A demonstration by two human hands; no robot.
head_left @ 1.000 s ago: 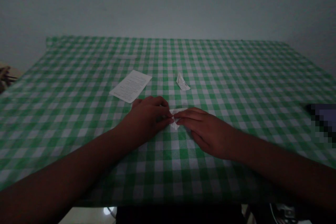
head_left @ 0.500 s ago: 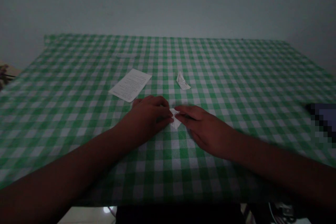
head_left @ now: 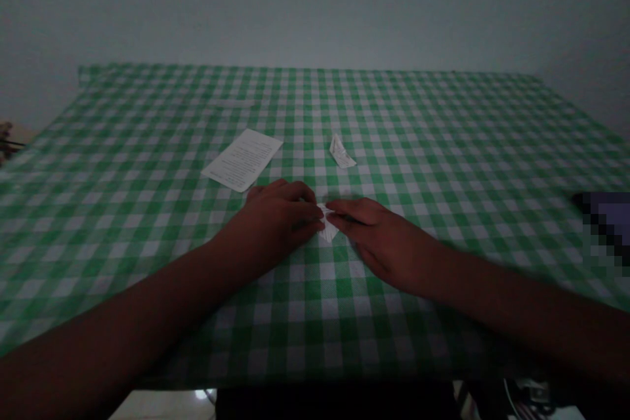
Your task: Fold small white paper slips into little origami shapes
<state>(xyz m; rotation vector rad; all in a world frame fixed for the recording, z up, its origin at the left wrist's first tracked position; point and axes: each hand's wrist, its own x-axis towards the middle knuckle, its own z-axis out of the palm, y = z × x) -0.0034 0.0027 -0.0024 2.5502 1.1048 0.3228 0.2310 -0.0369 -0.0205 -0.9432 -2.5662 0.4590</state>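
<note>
On the gingham-covered counter (head_left: 433, 144), a printed sheet (head_left: 242, 160) lies beyond the left hand (head_left: 275, 220), whose curled fingers grip a folded white paper (head_left: 328, 231) held between both hands; the right hand (head_left: 386, 239) pinches its other side, just below a small folded paper piece (head_left: 341, 153)

Gingham tablecloth (head_left: 443, 138) room beyond the left hand (head_left: 275, 220) and right hand (head_left: 386, 243), printed sheet (head_left: 242, 160) and folded paper scrap (head_left: 342, 153) in the way.

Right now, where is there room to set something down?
The green checked tablecloth has room right of the small folded paper and beyond the printed sheet. It is crowded where the left hand and right hand meet at the folded paper.
</note>
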